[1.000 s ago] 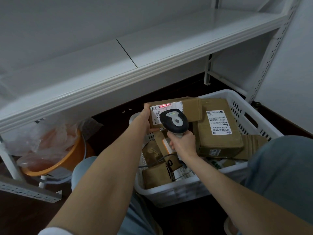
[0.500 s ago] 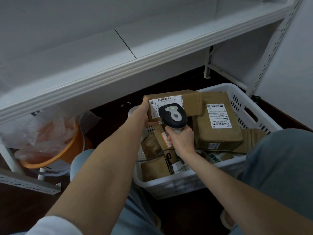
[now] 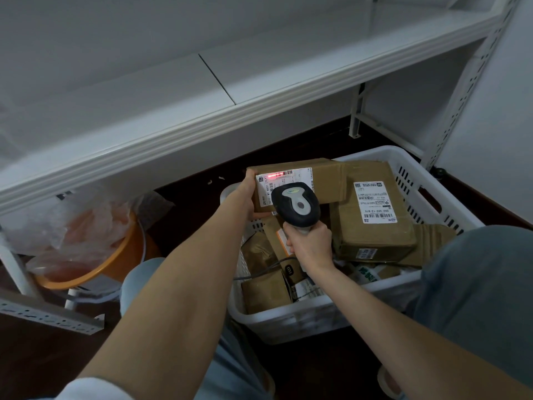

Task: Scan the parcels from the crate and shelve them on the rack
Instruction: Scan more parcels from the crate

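Note:
A white slotted crate (image 3: 415, 180) on the floor holds several brown cardboard parcels. My left hand (image 3: 248, 194) grips the left end of a long parcel (image 3: 326, 180) held above the crate's back left corner. A red scan line glows across the barcode on its white label. My right hand (image 3: 310, 246) grips the handle of a black and grey barcode scanner (image 3: 295, 203), aimed at that label from just below it. A larger parcel (image 3: 372, 209) with a white label lies in the crate to the right. The white rack shelf (image 3: 173, 90) runs above and behind.
An orange tub (image 3: 115, 264) with crumpled clear plastic stands on the floor to the left, under the shelf. A perforated white rack rail (image 3: 49, 316) lies in front of it. The rack's upright post (image 3: 458, 90) rises behind the crate on the right. My knees flank the crate.
The red scan line is lit on the label again; half a second ago it was off. The parcel and scanner stay in nearly the same place over the crate.

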Motion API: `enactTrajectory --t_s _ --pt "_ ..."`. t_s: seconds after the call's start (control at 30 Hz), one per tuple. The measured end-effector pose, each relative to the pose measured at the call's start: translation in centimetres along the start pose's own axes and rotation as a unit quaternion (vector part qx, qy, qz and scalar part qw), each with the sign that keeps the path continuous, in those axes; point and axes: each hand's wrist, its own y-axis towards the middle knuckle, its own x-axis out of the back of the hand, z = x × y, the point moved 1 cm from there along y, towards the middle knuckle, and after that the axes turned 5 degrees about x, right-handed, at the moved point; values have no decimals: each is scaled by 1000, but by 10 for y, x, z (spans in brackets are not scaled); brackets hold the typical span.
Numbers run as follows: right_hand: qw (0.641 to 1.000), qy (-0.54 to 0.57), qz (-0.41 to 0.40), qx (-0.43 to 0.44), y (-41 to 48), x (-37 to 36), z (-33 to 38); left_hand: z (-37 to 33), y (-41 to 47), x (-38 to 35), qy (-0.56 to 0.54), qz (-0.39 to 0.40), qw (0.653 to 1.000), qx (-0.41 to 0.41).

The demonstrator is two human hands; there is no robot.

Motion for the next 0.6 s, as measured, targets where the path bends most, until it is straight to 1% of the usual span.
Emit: enactTrajectory --t_s 0.27,0.6 --pt "1000 20 1 6 -4 0 2 -2 -4 -1 5 -5 1000 5" --pt "1000 15 -10 -2 -3 2 3 -2 -8 -1 1 -2 1000 3"
